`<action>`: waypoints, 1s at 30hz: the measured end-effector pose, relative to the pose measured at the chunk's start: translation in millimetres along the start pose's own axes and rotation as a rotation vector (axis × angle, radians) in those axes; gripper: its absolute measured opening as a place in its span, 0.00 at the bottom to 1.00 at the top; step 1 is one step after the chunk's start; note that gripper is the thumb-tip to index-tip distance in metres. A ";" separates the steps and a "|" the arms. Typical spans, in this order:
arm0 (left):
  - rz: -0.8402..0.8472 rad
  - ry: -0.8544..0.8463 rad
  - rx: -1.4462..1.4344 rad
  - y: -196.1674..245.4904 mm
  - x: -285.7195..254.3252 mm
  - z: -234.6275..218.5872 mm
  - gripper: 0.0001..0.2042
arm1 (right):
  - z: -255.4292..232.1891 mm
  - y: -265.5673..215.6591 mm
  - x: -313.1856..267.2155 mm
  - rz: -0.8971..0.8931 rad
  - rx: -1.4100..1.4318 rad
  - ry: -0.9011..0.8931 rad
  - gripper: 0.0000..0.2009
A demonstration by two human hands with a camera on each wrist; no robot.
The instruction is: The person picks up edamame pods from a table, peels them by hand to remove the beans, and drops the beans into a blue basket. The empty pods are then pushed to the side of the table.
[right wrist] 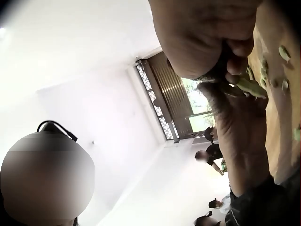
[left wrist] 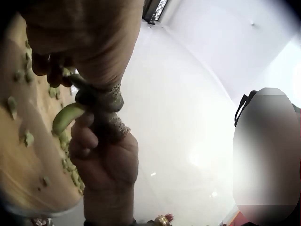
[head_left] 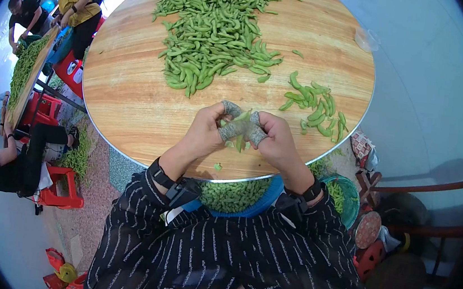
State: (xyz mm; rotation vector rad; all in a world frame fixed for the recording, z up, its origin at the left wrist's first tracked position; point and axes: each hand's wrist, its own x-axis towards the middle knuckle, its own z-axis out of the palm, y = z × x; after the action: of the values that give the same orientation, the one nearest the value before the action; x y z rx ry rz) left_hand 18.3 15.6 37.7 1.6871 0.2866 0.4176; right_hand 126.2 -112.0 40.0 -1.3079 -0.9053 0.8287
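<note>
My left hand (head_left: 203, 130) and right hand (head_left: 278, 142) meet over the near part of the round wooden table (head_left: 128, 105). Grey speckled wraps cover the thumbs and forefingers of both. Between them they pinch a green soybean pod (head_left: 239, 143); in the left wrist view a curved pod (left wrist: 67, 117) sticks out beside the fingertips. The pinched part is hidden by the wrapped fingers. Beyond the hands lies a large heap of soybean pods (head_left: 211, 41), with a smaller loose group of pods (head_left: 317, 105) to the right.
Below the table edge, in front of my lap, a blue basin (head_left: 274, 197) holds shelled green beans. A green basket (head_left: 353, 211) with pods stands at the right. Several people sit or stand at another table (head_left: 41, 62) at the left, near red stools (head_left: 62, 197).
</note>
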 end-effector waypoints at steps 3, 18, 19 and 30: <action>0.123 -0.011 0.357 1.7 -0.2 -13.1 0.08 | 0.6 0.8 -3.8 -0.138 -0.406 0.002 0.01; -0.248 -0.191 -0.110 15.0 -3.3 -17.1 0.05 | 10.4 -3.8 -5.1 -0.219 -0.610 0.011 0.07; -0.264 -0.203 -0.138 17.6 -3.6 -17.0 0.05 | 9.7 -3.6 -5.3 -0.218 -0.610 0.014 0.07; -0.329 -0.029 -0.005 17.6 -3.1 -10.1 0.04 | 14.9 -3.4 -3.8 -0.188 -0.437 0.107 0.08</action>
State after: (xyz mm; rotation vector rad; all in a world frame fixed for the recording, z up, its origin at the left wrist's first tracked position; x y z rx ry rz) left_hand 10.4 20.6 56.0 1.6034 0.5318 0.1492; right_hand 111.1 -109.4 43.7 -1.5958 -1.1446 0.4205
